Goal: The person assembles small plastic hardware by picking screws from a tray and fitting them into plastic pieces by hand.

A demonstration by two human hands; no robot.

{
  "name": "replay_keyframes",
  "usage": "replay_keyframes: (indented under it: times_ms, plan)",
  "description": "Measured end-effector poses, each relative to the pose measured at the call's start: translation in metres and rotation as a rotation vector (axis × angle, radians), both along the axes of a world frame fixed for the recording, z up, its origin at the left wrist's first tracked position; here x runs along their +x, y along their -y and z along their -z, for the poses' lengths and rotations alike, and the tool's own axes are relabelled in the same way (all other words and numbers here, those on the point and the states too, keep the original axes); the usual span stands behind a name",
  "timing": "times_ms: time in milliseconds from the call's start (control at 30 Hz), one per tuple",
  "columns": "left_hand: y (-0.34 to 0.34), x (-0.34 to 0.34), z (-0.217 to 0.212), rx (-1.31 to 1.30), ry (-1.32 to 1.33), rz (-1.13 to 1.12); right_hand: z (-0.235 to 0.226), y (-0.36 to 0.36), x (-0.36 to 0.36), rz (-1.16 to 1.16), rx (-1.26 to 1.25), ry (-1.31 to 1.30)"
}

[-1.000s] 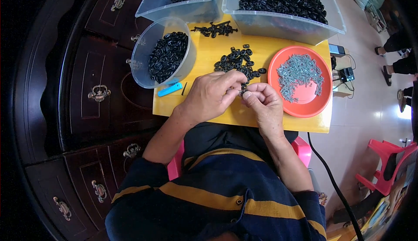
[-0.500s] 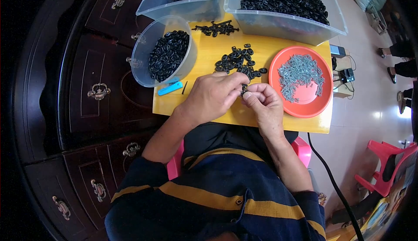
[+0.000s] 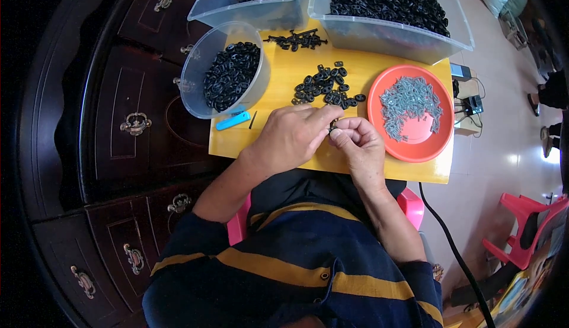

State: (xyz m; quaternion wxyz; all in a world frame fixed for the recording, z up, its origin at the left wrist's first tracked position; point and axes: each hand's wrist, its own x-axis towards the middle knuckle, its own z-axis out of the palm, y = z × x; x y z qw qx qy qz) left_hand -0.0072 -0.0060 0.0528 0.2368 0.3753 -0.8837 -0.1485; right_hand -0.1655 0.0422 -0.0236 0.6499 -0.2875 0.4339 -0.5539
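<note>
My left hand (image 3: 289,136) and my right hand (image 3: 360,143) meet over the front part of the yellow table (image 3: 237,141). Between their fingertips is a small black plastic piece (image 3: 333,126), pinched from both sides and mostly hidden by the fingers. Just beyond them lies a loose pile of black oval pieces with two holes (image 3: 323,83). Right of my right hand sits a round orange-red plate (image 3: 415,151), heaped with small silver screw-like pins (image 3: 409,101).
A clear round tub (image 3: 188,94) of black pieces stands left, near a blue-handled cutter (image 3: 233,120) and a thin dark stick (image 3: 253,119). Two clear bins, one left (image 3: 261,14) and one right (image 3: 388,30), line the back. Dark joined pieces (image 3: 296,40) lie before them.
Both hands stay together in nearly the same place. My left fingers have shifted slightly over the black piece, and less of it shows. The whole view has moved a little.
</note>
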Motion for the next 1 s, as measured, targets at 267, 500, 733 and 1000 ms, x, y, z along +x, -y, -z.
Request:
replay_keyframes:
  times_ms: [267,500,733,1000]
  plan:
    - [0.0,0.002,0.0,0.098,-0.005,0.053,0.001,-0.001,0.003,-0.024,-0.023,-0.02]
    - [0.007,0.012,-0.006,0.327,-0.043,0.007,-0.001,-0.001,0.004,-0.032,-0.013,0.03]
    - [0.018,0.026,0.012,0.241,0.03,-0.116,-0.007,0.003,-0.003,0.063,0.003,0.138]
    - [0.017,0.009,0.048,0.165,0.047,-0.137,-0.007,0.007,-0.008,0.186,0.01,0.249]
